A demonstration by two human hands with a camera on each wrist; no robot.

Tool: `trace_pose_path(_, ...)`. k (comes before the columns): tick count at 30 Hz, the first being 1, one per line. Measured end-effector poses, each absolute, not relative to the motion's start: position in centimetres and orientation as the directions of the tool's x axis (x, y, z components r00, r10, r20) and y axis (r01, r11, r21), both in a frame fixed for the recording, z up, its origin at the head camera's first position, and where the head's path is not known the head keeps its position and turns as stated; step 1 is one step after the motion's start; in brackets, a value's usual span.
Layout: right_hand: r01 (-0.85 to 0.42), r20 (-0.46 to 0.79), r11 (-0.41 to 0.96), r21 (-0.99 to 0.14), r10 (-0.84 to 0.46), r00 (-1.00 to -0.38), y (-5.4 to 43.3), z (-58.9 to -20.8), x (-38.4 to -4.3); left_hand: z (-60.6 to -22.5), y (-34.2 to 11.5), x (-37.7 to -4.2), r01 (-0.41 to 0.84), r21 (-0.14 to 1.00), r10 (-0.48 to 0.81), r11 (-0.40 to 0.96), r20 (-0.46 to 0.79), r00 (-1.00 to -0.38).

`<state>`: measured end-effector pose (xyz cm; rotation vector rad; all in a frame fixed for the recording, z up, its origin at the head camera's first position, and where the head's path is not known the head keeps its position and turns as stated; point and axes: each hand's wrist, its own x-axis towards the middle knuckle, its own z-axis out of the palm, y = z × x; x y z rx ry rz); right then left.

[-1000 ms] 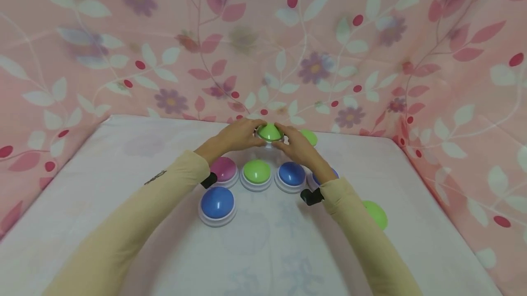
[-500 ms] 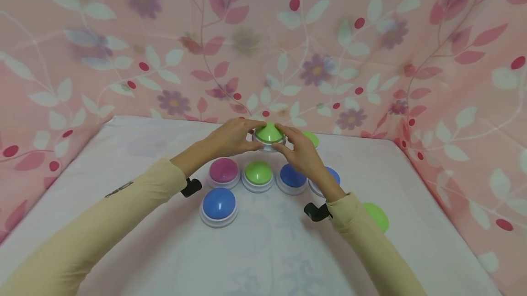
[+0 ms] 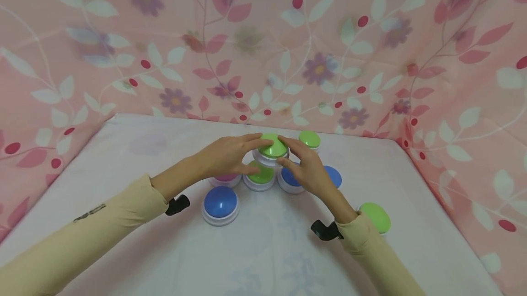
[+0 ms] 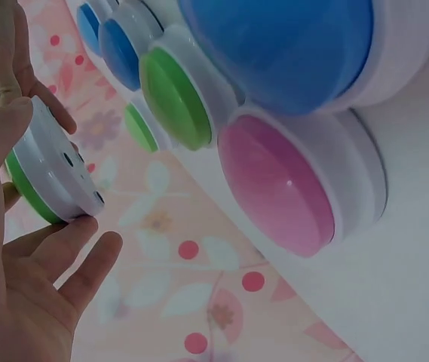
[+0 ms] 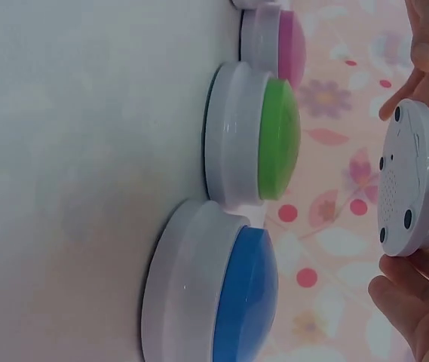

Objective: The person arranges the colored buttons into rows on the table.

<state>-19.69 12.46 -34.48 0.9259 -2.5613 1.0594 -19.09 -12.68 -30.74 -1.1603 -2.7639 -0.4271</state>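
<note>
A green-domed push button (image 3: 275, 149) with a white base is held up above the table between both hands. My left hand (image 3: 224, 155) has fingers on its left side, with the thumb lower down. On the other side, my right hand (image 3: 310, 168) grips dome and base between fingers and thumb. The button's underside (image 5: 404, 181), with small dark feet, shows in the right wrist view. Directly below and behind the hands lie another green button (image 3: 261, 176), a pink button (image 4: 278, 188) and a blue button (image 3: 290, 178), the latter partly hidden by the right hand.
A blue button (image 3: 220, 202) stands nearer the front. Another blue button (image 3: 332, 176) is beyond the right wrist. Green buttons stand at the back (image 3: 309, 139) and beside the right sleeve (image 3: 375, 217). Floral cloth (image 3: 247, 49) hangs behind the white table (image 3: 255, 255).
Both hands have brought the green push button from the back of the table toward the person, over the row. The left forearm has swung left and the right forearm nearer.
</note>
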Motion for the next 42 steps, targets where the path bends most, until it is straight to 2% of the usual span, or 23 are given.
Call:
trace_pose_path(10,-0.652,0.444,0.52,-0.551,-0.479,-0.757,13.4,-34.8,-17.0,-32.1,-12.9,-15.9,0.765,0.242,0.716,0.597,0.27,-0.644)
trace_pose_path(16,-0.672,0.439,0.519,-0.529,-0.51,-0.74,13.8,-35.5,-15.6,-32.9,-13.0,-14.1,0.743,0.32,0.728,0.588,0.19,-0.658)
trace_pose_path(20,-0.665,0.424,0.527,-0.529,-0.514,-0.746,13.7,-36.6,-14.7,-33.9,-13.0,-12.9,0.735,0.334,0.739,0.591,0.143,-0.659)
trace_pose_path(30,-0.642,0.393,0.558,-0.526,-0.51,-0.765,13.3,-38.1,-13.0,-35.8,-13.0,-10.9,0.738,0.354,0.755,0.574,0.119,-0.644)
trace_pose_path(35,-0.622,0.383,0.541,-0.566,-0.495,-0.78,13.1,-38.2,-12.6,-35.9,-13.1,-10.3,0.738,0.348,0.756,0.578,0.112,-0.645)
trace_pose_path(42,-0.542,0.292,0.517,-0.662,-0.488,-0.822,12.6,-38.6,-12.4,-36.5,-13.1,-9.8,0.737,0.319,0.753,0.596,0.095,-0.651)
